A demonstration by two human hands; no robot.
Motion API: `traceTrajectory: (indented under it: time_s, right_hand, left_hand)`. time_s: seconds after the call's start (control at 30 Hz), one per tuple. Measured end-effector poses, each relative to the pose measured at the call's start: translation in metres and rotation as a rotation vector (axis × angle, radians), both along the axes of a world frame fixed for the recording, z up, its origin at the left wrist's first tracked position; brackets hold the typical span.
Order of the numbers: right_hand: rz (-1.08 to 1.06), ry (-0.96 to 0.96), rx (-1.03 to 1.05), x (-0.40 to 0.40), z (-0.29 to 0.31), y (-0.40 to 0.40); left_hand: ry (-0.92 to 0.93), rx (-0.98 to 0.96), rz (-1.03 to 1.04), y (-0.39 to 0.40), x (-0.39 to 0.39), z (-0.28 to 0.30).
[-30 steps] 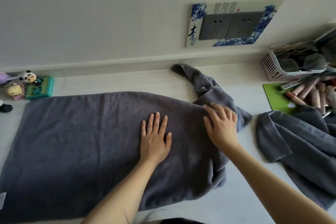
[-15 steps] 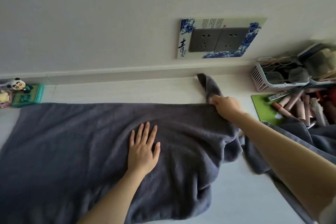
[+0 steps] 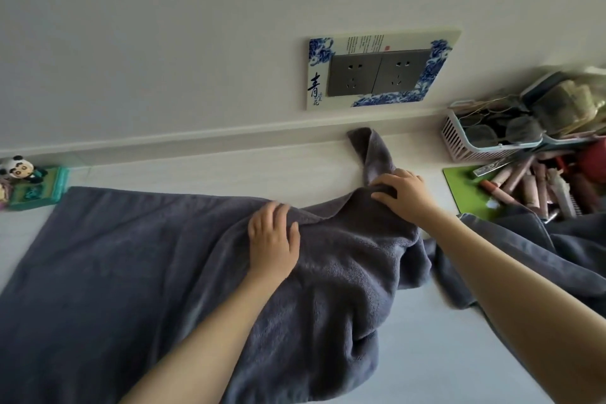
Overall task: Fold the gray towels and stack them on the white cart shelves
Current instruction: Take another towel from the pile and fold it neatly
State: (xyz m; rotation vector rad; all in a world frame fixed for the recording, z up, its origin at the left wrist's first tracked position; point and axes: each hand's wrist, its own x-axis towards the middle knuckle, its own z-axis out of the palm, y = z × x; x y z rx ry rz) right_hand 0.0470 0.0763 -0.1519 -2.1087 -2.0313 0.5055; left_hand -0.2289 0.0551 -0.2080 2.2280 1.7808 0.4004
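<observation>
A gray towel [image 3: 137, 272] is lying spread across the white tabletop [image 3: 436, 354], flat on its left part and bunched toward the right, where one corner is trailing up to the wall. A second gray towel [image 3: 541, 259] is sitting crumpled just right of it. The left hand [image 3: 273, 244] is gripping the far edge with curled fingers, and the right hand [image 3: 401, 195] is pinching the bunched corner. This looks like straightening before the first fold; next, the corner probably needs pulling out square.

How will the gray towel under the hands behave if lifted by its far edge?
Gray towel is probably floppy: it bunches and creases where the left hand and right hand grip it. Its plush pile suggests little slip. The unheld right end would likely sag.
</observation>
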Motion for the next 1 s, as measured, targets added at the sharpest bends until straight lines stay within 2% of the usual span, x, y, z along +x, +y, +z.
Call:
traceTrajectory:
  time_s: [0.1,0.17,0.3,0.37,0.43,0.5,0.57,0.63,0.7,0.73,0.87,1.0]
  right_hand:
    - [0.103,-0.085,0.02,-0.005,-0.002,-0.002]
    - [0.152,-0.146,-0.062,0.0,-0.002,0.0]
    - [0.143,-0.284,-0.266,0.01,0.007,0.013]
    - [0.153,-0.402,-0.309,0.011,0.015,0.025]
    - [0.199,-0.44,-0.323,0.01,0.018,0.036]
    - [0.243,-0.378,-0.329,0.006,0.015,0.046]
    - [0.239,-0.227,-0.28,0.002,0.01,0.054]
    - [0.177,0.006,-0.154,-0.003,0.004,0.06]
    - [0.061,0.233,-0.122,-0.013,0.003,0.063]
    - [0.026,0.284,-0.128,-0.017,0.004,0.063]
    - [0.089,0.189,-0.298,-0.017,0.002,0.064]
    - [0.14,0.003,-0.576,-0.005,0.004,0.069]
  left_hand:
    - [0.191,-0.261,0.032,0.025,0.003,-0.007]
    - [0.258,-0.297,0.057,0.035,-0.001,-0.012]
    - [0.278,-0.366,0.209,0.064,-0.018,-0.01]
    - [0.298,-0.415,0.287,0.08,-0.033,-0.01]
    - [0.304,-0.453,0.349,0.091,-0.044,-0.007]
    - [0.303,-0.435,0.386,0.098,-0.041,-0.005]
    - [0.257,-0.276,0.307,0.093,-0.024,-0.002]
    - [0.157,-0.119,0.079,0.076,0.002,0.001]
    - [0.126,-0.15,-0.138,0.052,0.022,-0.008]
    - [0.159,-0.166,-0.198,0.042,0.026,-0.012]
    - [0.299,-0.136,-0.161,0.039,0.009,-0.028]
    - [0.305,-0.11,-0.155,0.052,-0.014,-0.031]
